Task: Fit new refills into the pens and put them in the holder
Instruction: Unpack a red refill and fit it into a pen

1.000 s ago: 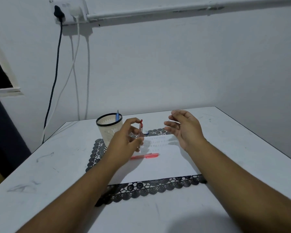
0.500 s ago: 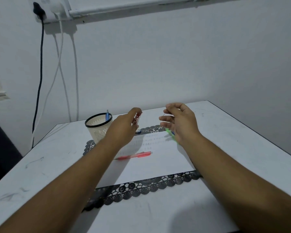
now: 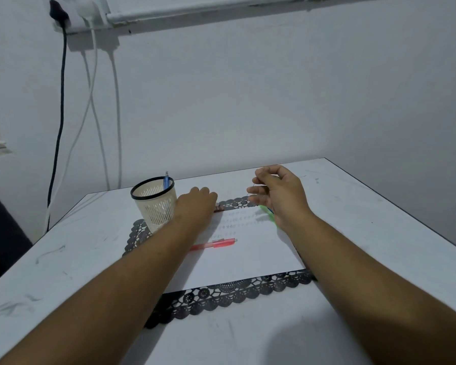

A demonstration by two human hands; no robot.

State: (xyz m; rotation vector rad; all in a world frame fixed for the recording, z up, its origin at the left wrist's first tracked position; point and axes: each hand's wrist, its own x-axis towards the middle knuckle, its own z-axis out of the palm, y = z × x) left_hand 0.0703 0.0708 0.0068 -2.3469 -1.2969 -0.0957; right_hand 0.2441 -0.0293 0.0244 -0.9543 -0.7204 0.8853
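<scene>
My left hand [image 3: 195, 204] is down on the far edge of the mat, right of the holder, fingers curled over a small dark red pen piece [image 3: 218, 207] that pokes out at its fingertips. My right hand [image 3: 282, 196] hovers above the paper's far right part and pinches a thin refill [image 3: 250, 189] between thumb and fingers. A green pen [image 3: 267, 214] lies partly hidden under that hand. A red pen [image 3: 213, 243] lies on the white paper [image 3: 248, 262]. The cream mesh holder [image 3: 156, 206] stands at the mat's far left with a blue pen [image 3: 166, 180] in it.
The paper lies on a black lace mat [image 3: 234, 295] on a white table [image 3: 366, 212] pushed against the wall. Black and white cables [image 3: 61, 101] hang from a socket at the upper left. The table's right edge runs close to my right arm.
My left hand has dropped from mid-air to the mat beside the holder, carrying the red pen piece with it. My right hand stayed raised, its fingers now more curled.
</scene>
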